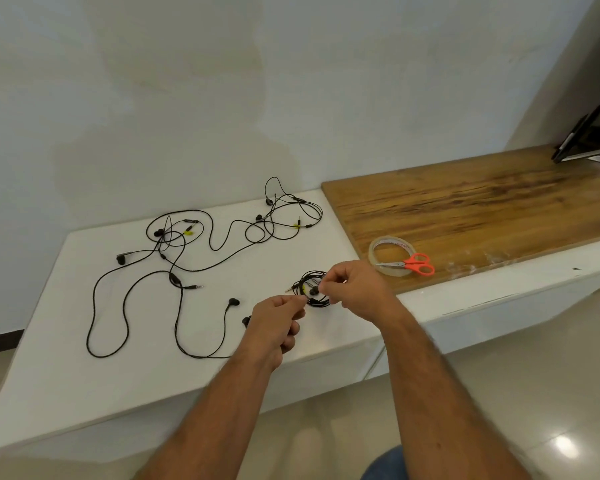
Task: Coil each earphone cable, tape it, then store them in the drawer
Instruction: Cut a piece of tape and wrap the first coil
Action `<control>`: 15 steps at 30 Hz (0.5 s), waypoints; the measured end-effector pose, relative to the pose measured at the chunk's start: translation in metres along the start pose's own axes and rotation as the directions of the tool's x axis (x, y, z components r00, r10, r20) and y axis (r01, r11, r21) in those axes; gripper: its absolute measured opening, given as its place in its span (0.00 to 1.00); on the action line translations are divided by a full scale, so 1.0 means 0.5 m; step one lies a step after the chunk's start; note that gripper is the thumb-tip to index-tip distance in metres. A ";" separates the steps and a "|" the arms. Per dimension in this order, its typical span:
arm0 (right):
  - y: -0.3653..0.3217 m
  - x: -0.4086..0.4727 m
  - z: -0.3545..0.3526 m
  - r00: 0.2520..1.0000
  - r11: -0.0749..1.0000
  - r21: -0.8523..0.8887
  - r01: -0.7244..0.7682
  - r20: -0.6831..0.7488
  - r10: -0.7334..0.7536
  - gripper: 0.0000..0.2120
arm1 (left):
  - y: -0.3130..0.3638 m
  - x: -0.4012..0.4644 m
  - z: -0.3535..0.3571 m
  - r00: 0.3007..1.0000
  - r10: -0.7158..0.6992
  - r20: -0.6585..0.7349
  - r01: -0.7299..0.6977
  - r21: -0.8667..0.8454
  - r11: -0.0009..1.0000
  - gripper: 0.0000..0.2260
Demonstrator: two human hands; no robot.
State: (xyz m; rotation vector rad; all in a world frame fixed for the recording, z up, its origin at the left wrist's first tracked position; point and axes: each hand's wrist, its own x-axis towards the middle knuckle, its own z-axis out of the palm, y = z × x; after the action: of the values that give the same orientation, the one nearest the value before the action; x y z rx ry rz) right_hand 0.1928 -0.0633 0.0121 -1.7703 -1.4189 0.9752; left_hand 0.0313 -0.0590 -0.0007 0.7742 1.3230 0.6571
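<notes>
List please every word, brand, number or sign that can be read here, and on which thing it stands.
No text can be read in this picture.
Tape roll: reddish marks on the inner core, too blurred to read.
Scissors, earphone cables, dark screen: no visible lettering.

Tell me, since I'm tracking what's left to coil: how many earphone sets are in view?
3, it seems: a coiled set held by both hands, a loose set sprawled at front left, and a loose set at the back. Tangled cables may hide another.
</notes>
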 end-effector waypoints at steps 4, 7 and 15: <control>0.007 -0.003 0.006 0.996 0.991 0.131 0.003 -0.092 0.010 0.06 | 0.008 0.000 0.006 0.992 -0.112 0.056 0.120 -0.178 0.977 0.04; 0.016 -0.005 0.018 0.987 0.980 0.199 0.020 -0.159 0.012 0.08 | 0.009 0.006 0.004 0.980 -0.167 0.107 0.193 -0.318 0.928 0.05; 0.005 0.020 0.040 0.889 0.968 0.197 0.155 -0.456 -0.049 0.07 | 0.039 0.058 0.037 0.971 0.150 -0.185 -0.181 -0.160 0.970 0.08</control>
State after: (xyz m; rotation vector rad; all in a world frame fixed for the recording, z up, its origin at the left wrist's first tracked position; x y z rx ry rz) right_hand 0.1779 -0.0531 -0.0016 -1.5982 -1.0472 0.5916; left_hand 0.0538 -0.0265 -0.0010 0.7008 1.3441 0.9800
